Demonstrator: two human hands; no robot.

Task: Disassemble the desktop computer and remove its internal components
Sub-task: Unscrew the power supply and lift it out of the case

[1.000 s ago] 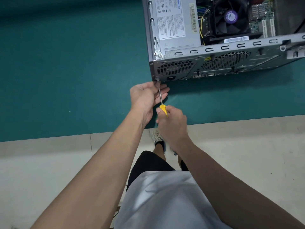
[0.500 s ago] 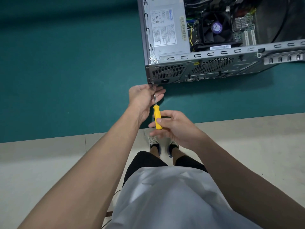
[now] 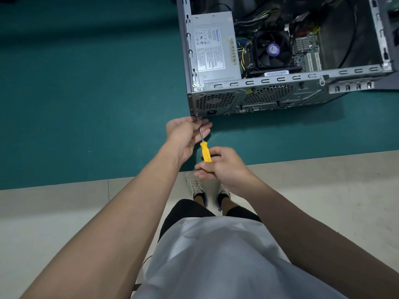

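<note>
Right hand [image 3: 226, 169] pinches screwdriver [image 3: 205, 152]; left hand [image 3: 185, 134] cups shaft by case [image 3: 216, 102].

open gray computer case [image 3: 259, 100] on its side

A matt grey metal case [image 3: 269, 98], a glossy yellow plastic screwdriver handle [image 3: 205, 151] and a matt green mat [image 3: 86, 93] are seen.

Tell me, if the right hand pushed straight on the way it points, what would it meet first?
Probably the grey metal computer case, at a corner of its rear panel: the yellow-handled screwdriver that the right hand holds points there, its shaft passing over the left hand.
</note>
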